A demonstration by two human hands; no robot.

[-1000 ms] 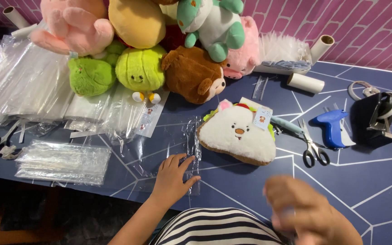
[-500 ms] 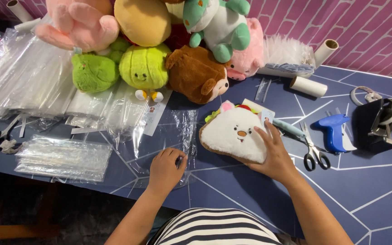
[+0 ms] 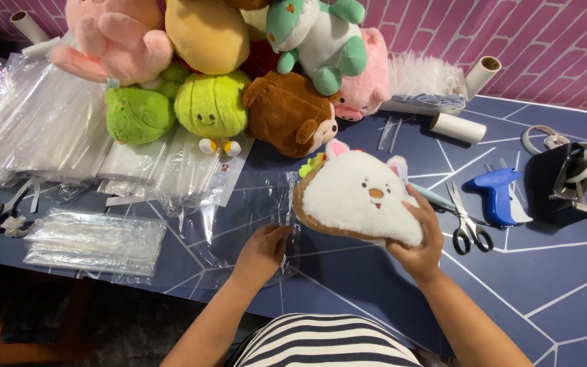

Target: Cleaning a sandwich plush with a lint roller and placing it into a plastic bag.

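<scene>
Near the middle of the frame the right hand [image 3: 421, 246] grips the lower right edge of a white plush [image 3: 358, 197], fingers curled over its top and thumb beneath, so the toy sits tilted just above the blue table [image 3: 565, 285]. The plush has a small orange beak, pink ears and a brown rim. To its left, the left hand [image 3: 263, 250] rests on a clear bag [image 3: 256, 211] lying flat on the table, fingertips pinching the bag's right edge; the hand is mostly closed around that thin film. Bag and plush lie just beside each other, nearly touching. Across the top of the frame a heap of plush toys [image 3: 239, 75] leans on the pink wall [image 3: 545, 47]: pink, yellow, green, brown and teal ones. At upper left lies a pile of clear bags [image 3: 42, 122], with a smaller stack [image 3: 96, 241] below it at lower left. Right of the white plush lie scissors [image 3: 467, 224], then a blue tagging gun [image 3: 494, 194], and a black tape dispenser [image 3: 568, 180] at the far right. A paper roll [image 3: 458, 127] lies near the wall.
</scene>
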